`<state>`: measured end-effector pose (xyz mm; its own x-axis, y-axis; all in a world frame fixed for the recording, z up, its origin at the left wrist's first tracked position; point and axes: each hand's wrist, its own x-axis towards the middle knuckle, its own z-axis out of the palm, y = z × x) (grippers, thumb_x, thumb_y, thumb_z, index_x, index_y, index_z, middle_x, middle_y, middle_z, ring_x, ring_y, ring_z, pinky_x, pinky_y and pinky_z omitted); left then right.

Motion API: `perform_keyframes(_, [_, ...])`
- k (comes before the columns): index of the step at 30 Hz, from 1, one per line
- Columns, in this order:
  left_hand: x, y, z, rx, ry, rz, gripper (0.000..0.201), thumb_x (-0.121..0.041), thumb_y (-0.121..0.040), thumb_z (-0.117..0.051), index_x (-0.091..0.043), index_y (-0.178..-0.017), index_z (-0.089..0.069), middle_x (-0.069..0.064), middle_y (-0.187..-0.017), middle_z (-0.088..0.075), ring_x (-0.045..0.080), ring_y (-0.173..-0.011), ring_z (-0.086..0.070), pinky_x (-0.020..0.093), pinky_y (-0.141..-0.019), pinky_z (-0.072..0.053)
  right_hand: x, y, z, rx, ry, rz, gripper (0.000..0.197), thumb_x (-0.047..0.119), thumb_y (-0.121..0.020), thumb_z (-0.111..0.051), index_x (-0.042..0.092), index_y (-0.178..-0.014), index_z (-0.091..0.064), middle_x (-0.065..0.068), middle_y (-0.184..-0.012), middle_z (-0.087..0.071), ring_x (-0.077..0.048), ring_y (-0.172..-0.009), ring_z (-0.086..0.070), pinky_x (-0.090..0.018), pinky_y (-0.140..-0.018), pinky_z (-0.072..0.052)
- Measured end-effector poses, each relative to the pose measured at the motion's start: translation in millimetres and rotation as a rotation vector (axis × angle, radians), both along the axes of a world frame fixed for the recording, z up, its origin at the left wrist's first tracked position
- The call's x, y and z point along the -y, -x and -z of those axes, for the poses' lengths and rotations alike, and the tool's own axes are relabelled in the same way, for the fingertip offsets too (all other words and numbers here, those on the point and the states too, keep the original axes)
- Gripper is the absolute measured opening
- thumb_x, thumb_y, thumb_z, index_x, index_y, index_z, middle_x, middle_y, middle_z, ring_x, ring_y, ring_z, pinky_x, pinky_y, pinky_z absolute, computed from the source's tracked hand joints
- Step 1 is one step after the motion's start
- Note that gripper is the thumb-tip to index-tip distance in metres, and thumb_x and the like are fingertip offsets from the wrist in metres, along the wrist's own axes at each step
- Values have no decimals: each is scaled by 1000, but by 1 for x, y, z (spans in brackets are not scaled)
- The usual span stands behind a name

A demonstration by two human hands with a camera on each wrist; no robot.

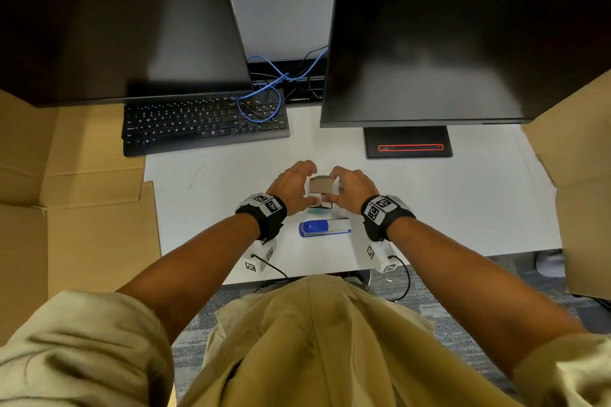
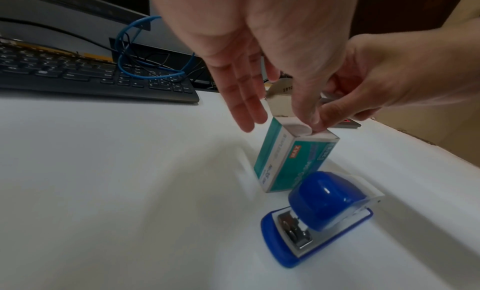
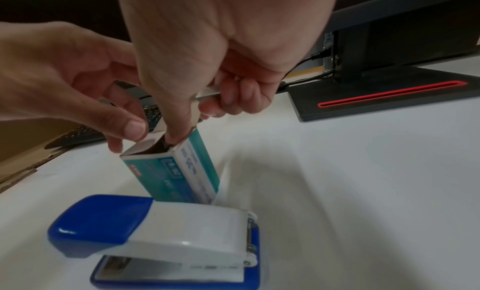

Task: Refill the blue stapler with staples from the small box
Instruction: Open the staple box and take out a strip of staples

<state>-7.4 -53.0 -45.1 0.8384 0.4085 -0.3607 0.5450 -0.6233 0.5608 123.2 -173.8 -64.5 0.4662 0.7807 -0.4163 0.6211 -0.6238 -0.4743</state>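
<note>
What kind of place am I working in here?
Probably an office workstation: a left monitor and a right monitor, both dark, and a black keyboard with a blue cable looped over it, all at a white desk.

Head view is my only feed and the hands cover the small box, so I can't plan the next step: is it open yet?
Observer: Yes. The staple box stands on end with its top flap raised, and one digit of the right hand dips into the opening.
Operator: Anything taken out?
Observer: The right hand's curled fingers hold a silvery strip, probably staples.
Operator: And the left hand?
Observer: The left hand pinches the box's top edge, steadying it.
</note>
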Motion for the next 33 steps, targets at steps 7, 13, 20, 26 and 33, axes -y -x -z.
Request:
perform_keyframes(7, [2, 8, -6, 20, -47, 32, 33, -34, -80, -74, -16, -103, -58, 2, -105, -62, 18, -81, -60, 34, -74, -53, 12, -4, -12, -62, -132, 19, 49, 53, -69, -79, 27, -107, -61, 6, -75, -56, -11, -65, -53, -28, -70, -52])
perform_keyframes(13, [5, 13, -2, 18, -45, 77, 32, -36, -79, -74, -16, -102, -63, 2, -103, -63, 20, -85, -62, 35, -79, -55, 26, -6, -14, -69, -184, -51, 40, 50, -74, -77, 24, -105, -72, 11, -77, -57, -12, -66, -51, -27, -69, -45])
perform_keyframes(20, [7, 15, 0, 12, -10, 74, 35, -36, -76, -77, -14, -99, -64, 5, -101, -65, 22, -85, -64, 37, -81, -55, 28, 0, -12, -70, -154, -72, 35, 39, -77, -78, 25, -108, -72, 7, -82, -64, -13, -77, -52, -31, -75, -51])
perform_keyframes(26, [7, 16, 4, 27, -39, 81, 27, -27, -80, -74, -12, -100, -65, 6, -101, -65, 22, -88, -64, 31, -79, -54, 23, 7, -14, -11, -120, -116, 33, 31, -81, -76, 20, -111, -71, -3, -95, -72, -15, -75, -54, -26, -73, -45])
perform_keyframes(33, [7, 17, 7, 37, -56, 97, 26, -22, -81, -75, -10, -102, -67, 7, -104, -65, 23, -90, -64, 29, -80, -51, 26, 12, -12, 32, -129, -124, 28, 35, -82, -74, 21, -106, -73, -3, -94, -72, -13, -76, -53, -28, -73, -48])
